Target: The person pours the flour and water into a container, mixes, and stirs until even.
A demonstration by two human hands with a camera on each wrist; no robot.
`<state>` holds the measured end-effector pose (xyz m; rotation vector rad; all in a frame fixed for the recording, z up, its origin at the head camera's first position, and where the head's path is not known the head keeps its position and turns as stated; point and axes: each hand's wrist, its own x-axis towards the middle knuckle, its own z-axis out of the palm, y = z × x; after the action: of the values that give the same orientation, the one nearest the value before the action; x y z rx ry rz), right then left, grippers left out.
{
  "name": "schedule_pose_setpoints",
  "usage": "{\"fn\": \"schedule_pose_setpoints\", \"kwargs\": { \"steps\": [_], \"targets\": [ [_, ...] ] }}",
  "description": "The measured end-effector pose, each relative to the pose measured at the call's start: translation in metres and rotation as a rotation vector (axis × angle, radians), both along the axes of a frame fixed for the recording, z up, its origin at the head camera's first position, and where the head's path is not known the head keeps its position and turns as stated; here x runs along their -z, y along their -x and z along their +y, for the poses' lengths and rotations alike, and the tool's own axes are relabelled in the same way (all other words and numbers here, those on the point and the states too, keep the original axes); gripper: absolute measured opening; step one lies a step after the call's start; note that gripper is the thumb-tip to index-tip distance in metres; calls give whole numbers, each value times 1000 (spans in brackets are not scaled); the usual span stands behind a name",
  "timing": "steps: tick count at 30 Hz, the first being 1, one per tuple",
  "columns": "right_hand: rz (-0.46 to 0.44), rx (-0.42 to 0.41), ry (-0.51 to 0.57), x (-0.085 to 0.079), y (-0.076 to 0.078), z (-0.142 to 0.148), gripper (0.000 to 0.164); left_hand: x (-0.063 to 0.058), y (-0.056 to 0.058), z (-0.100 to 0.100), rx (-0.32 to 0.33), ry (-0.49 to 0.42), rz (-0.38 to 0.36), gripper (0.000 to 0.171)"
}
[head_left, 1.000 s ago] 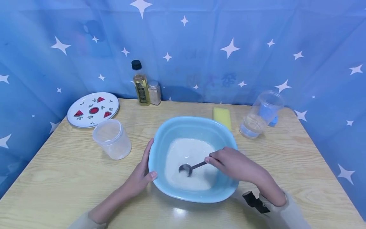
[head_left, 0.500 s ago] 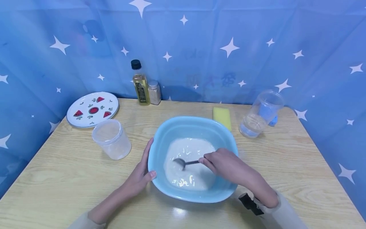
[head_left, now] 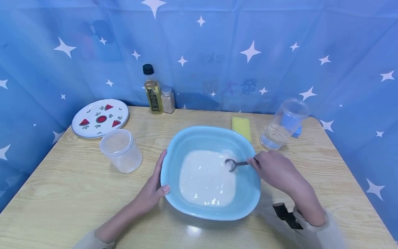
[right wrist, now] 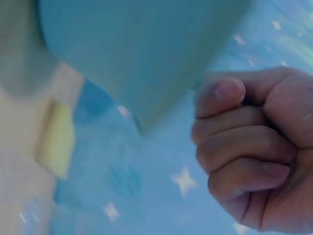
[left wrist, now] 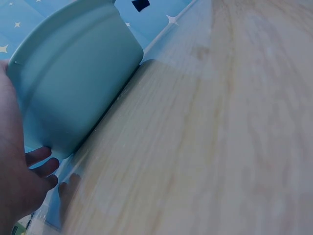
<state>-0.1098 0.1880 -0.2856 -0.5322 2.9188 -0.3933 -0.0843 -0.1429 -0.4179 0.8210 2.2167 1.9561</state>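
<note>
A light blue plastic basin point(head_left: 245, 199) stands on the wooden table with a white, milky liquid point(head_left: 205, 183) in its bottom. My left hand point(head_left: 150, 193) grips the basin's left side, thumb at the rim and fingers along the outer wall; in the left wrist view those fingers bend against the basin's side point(left wrist: 78, 83). A dark-handled spoon point(head_left: 242, 163) is pinched in my right hand point(head_left: 281, 171), above the basin's right rim. The spoon's bowl lies at the liquid's upper right edge. In the right wrist view, the right fingers point(right wrist: 239, 142) are curled and the spoon is hidden.
At the left are a frosted plastic tub point(head_left: 124, 157) and a watermelon-patterned plate point(head_left: 90, 110). An oil bottle point(head_left: 153, 97) and a small jar point(head_left: 168, 101) stand at the back. Behind the basin's right side are a yellow sponge point(head_left: 241, 127) and a clear jug point(head_left: 276, 133) holding some clear liquid.
The spoon first moved slightly left through the liquid, then swept to the upper right edge, my right hand moving right with it. My left hand and the basin have stayed in place.
</note>
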Motion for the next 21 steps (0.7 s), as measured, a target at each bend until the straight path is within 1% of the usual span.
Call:
{"fn": "schedule_pose_setpoints", "kwargs": {
  "steps": [2, 4, 7, 9, 10, 12, 13, 15, 16, 19, 21],
  "targets": [
    [50, -6, 1, 8, 4, -12, 34, 0, -1, -1, -3, 1, -4, 83],
    [73, -47, 17, 17, 6, -26, 36, 0, -1, -1, -5, 6, -2, 83],
    [79, -163, 38, 24, 4, -44, 37, 0, -1, -2, -7, 8, 0, 83],
    [41, -259, 70, 25, -2, -50, 35, 0, -1, -2, -7, 8, 5, 83],
    [0, -308, 93, 23, -5, -50, 35, 0, -1, -2, -8, 9, 7, 83],
    [-80, -372, 125, 18, -12, -48, 37, 0, -1, -2, -7, 10, 9, 83],
    [-121, -385, 135, 15, -16, -45, 38, 0, 0, -1, -7, 12, 12, 83],
    [-177, -381, 130, 7, -22, -37, 38, 1, 0, -1, -10, 16, 6, 83],
    [-197, -365, 126, 3, -23, -31, 37, 1, 0, -1, -11, 16, 2, 83],
    [-184, -281, 124, -7, -22, -15, 29, 2, 0, -1, -15, 16, -12, 83],
    [-130, -209, 142, -10, -19, -6, 23, 2, 0, -1, -14, 9, -23, 84]
  ]
}}
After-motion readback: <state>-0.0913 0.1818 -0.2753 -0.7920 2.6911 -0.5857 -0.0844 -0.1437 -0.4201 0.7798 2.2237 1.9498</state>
